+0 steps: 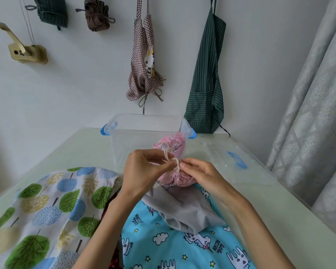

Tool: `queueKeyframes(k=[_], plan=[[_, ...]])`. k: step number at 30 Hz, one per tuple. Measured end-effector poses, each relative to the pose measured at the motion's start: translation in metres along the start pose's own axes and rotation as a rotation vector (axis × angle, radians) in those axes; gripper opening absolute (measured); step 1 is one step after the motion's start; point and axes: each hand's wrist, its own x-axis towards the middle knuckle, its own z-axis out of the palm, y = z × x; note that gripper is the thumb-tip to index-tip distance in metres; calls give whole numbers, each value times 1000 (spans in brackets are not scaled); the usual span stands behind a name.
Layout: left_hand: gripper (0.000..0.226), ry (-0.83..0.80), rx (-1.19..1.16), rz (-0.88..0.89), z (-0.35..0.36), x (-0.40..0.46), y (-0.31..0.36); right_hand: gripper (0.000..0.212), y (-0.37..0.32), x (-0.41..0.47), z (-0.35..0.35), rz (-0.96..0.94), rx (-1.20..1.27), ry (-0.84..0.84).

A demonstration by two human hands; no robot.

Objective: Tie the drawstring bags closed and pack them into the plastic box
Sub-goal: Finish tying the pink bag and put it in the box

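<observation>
A small pink drawstring bag (177,178) rests on the cloth pile in front of me, its neck gathered tight. My left hand (142,171) and my right hand (199,171) pinch its beige drawstring (174,162) from either side, above the bag's neck. Behind it stands the clear plastic box (136,140) with blue latches. Another pink bag (173,145) lies inside the box at its right end, with its cord knotted.
The box's clear lid (229,158) with a blue handle lies to the right on the pale table. A tree-print bag (47,206) lies near left, a blue unicorn-print bag (182,243) and grey cloth (182,210) in front. Aprons hang on the wall behind.
</observation>
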Motion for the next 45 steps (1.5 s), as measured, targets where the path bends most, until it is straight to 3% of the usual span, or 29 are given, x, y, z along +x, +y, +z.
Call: queueKeyframes(k=[5, 9, 14, 17, 19, 21, 25, 27, 30, 32, 36, 40, 42, 45], plan=[[13, -14, 23, -17, 0, 1, -4, 12, -1, -1, 1, 5, 107, 95], [13, -137, -163, -59, 4, 3, -5, 17, -6, 2, 4, 22, 190, 233], [20, -191, -289, -76, 10, 4, -4, 25, -12, 1, 4, 96, 731, 60], [24, -180, -326, -86, 12, 7, -5, 34, -7, 2, 2, 65, 785, 29], [24, -169, -345, -91, 14, 7, -5, 27, -7, 4, 5, 12, 724, 98], [22, -155, -349, -91, 16, 6, -4, 8, -8, 5, 5, -94, 455, 250], [19, -123, -347, -91, 13, 8, -3, 6, 0, 9, -11, -475, -729, 660], [18, -115, -337, -84, 11, 9, -1, 2, -4, 10, -16, -459, -975, 639], [19, -111, -319, -80, 10, 9, -1, 18, -18, 7, -25, -152, -966, 339], [19, -101, -313, -91, 7, 9, -2, 27, -26, 3, -34, 16, -817, 159], [21, -128, -329, -96, 5, 9, 1, 21, -27, -3, -37, -63, -99, 210], [23, -194, -327, -98, 11, 6, 3, 18, -23, -2, -37, 15, 281, 255], [22, -178, -331, -101, 13, 4, 3, 23, -21, -1, -40, 20, 151, 305], [17, -78, -363, -137, 12, 5, 2, 34, -15, -9, -50, -72, -427, 321]])
